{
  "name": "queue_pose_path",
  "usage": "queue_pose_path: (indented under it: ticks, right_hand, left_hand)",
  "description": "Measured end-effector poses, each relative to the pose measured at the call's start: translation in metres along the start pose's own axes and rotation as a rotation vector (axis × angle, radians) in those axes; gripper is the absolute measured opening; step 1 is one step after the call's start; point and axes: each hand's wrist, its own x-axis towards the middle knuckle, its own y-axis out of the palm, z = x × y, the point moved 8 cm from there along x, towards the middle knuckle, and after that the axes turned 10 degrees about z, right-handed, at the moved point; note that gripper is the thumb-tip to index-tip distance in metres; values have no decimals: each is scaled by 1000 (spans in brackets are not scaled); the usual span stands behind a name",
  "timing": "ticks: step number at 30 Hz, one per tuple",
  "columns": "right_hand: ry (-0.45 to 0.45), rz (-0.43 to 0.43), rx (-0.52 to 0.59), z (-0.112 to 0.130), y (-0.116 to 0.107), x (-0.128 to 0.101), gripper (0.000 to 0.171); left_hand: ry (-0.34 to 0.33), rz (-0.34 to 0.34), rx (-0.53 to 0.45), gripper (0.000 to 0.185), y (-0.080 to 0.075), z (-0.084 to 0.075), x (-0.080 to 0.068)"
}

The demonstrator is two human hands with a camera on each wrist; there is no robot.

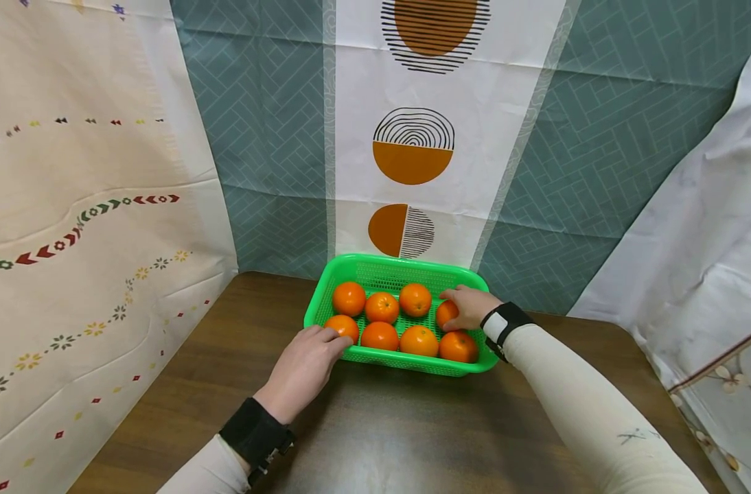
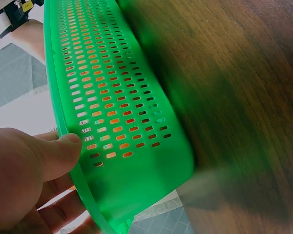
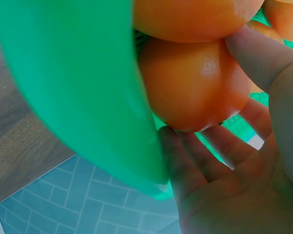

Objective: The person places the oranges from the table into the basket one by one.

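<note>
A green plastic basket (image 1: 406, 361) with slotted walls holds several oranges (image 1: 419, 341) in two rough rows. At its near left corner my left hand (image 1: 307, 363) grips the rim, thumb on the outer wall and fingers over the inside, close to one orange (image 1: 342, 325). In the left wrist view the thumb (image 2: 68, 148) lies against the rim. Inside the right end of the basket, my right hand (image 1: 472, 307) holds an orange (image 3: 195, 85), with thumb and fingers around it. Part of that orange is hidden by the hand in the head view.
The basket stands on a brown wooden table (image 1: 400, 425), close to its back edge. Behind hangs a teal and white patterned cloth (image 1: 276, 137). A cream cloth (image 1: 104, 274) hangs on the left and a white one (image 1: 709, 240) on the right.
</note>
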Motion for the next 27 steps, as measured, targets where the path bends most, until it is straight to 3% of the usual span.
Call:
queue_pose_path:
  ticks: [10,17,27]
  right_hand:
    - [-4,-23,16,0,-1,-10,59]
    - [-24,-101,-1,6,-7,-25,52]
    - [-33,-255,38,13,-11,-59,59]
  left_hand:
    - [6,18,5,24,0,-3,0]
    - [6,20,-7,21,0,-3,0]
    - [2,29,-1,21,0,-3,2]
